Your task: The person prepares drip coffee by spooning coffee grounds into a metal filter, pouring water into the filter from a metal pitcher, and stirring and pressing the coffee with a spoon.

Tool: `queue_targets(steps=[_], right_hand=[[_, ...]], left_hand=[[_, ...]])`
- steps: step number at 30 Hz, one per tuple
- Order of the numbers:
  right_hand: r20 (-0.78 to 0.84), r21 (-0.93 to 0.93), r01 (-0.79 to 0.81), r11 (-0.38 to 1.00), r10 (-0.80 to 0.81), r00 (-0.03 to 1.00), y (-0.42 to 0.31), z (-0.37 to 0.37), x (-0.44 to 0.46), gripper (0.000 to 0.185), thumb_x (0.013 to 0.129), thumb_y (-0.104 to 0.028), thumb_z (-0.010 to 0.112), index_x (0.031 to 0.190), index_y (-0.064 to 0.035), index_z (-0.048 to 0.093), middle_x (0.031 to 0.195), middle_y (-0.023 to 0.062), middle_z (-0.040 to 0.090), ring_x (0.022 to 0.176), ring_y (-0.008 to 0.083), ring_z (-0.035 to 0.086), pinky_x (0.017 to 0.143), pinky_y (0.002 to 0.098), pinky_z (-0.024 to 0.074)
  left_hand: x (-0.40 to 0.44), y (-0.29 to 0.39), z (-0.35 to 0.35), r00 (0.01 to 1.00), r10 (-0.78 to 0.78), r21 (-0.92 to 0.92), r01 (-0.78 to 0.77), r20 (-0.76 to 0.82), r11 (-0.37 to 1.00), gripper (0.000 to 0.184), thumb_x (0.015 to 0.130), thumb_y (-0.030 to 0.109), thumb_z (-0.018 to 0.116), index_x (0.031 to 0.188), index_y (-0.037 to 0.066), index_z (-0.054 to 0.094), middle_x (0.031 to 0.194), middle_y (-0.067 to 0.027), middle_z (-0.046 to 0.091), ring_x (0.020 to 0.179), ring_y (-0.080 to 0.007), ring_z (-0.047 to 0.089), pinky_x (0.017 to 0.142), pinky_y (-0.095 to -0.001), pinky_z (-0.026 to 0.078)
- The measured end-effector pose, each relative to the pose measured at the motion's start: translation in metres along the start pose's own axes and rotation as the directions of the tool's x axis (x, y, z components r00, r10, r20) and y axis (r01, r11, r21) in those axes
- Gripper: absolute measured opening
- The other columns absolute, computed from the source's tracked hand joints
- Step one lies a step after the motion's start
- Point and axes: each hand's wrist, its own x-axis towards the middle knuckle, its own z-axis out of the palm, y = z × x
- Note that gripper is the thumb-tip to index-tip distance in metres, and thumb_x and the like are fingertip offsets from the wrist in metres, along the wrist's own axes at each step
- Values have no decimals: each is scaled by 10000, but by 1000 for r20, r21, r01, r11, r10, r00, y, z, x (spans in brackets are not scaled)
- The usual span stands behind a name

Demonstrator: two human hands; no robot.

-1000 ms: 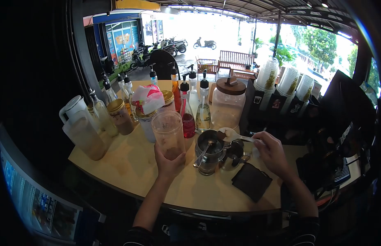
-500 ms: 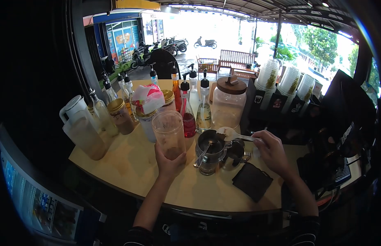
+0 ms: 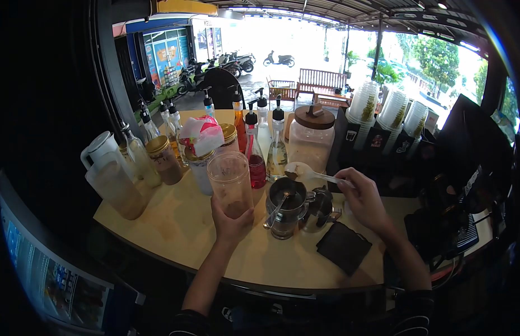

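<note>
My left hand (image 3: 233, 223) is wrapped round the lower part of a clear plastic jar (image 3: 231, 176), which has a little brown powder low inside it. A white spoon (image 3: 321, 175) is pinched by its handle in my right hand (image 3: 362, 200). Its bowl, with brown residue on it, hangs tilted above a metal pitcher (image 3: 286, 215). Inside that pitcher rests a metal spoon (image 3: 278, 211), its handle leaning over the near rim. Just right of it stands a second metal pitcher (image 3: 318, 210). How much the first pitcher holds is too dark to tell.
Pump bottles, among them one of red syrup (image 3: 256, 162), line the back. Gold-lidded jars (image 3: 164, 162) and a frosted jug (image 3: 117, 187) stand left. A wooden-lidded jar (image 3: 312, 140), stacked cups (image 3: 362, 103) and a folded dark cloth (image 3: 344, 248) are toward the right.
My right hand has moved slightly up and left with the white spoon. The spoon's bowl is higher above the pitcher and tilted differently. My left hand and the jar have stayed put.
</note>
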Motion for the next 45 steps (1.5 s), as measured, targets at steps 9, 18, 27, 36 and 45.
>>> queue_targets(steps=[9,18,27,36,45], right_hand=[[69,-60,70,996,-66,995,14,23,-1,132,895,-52,548,1016,-2,553,933,147,595,768,274,610,679,349,480],[50,-79,122,989,-118,992,19,31,-7,112,896,-38,546,1003,-7,554,919,153,587,793,314,616,689,368,478],[46,-55,158,986,-155,987,22,36,-13,93,904,-37,528,991,-7,544,881,163,584,786,347,607,683,399,474],[31,-97,206,974,-204,978,18,36,-18,94,909,-24,517,980,17,562,822,137,562,707,266,592,636,343,464],[-46,-128,306,943,-314,948,-21,33,29,109,870,-41,534,975,-15,547,898,140,568,837,332,578,740,405,452]], left_hand=[[0,-4,-1,1000,-17,-60,18,18,998,891,601,25,830,1318,42,301,1249,-112,433,1175,-225,456,963,-354,410],[1,-2,-1,999,-32,-61,34,19,998,878,595,21,829,1302,45,309,1242,-108,433,1169,-221,457,961,-359,409],[1,-5,-1,999,-35,-79,36,23,996,883,608,-7,815,1316,49,290,1248,-103,422,1160,-218,463,952,-352,420],[-1,0,1,999,-32,-114,35,25,993,911,606,-17,813,1339,49,276,1272,-107,401,1181,-218,444,964,-354,415],[-2,4,-2,999,32,122,-27,-41,992,1024,571,98,865,1346,41,198,1289,-154,379,1229,-255,394,1023,-379,359]])
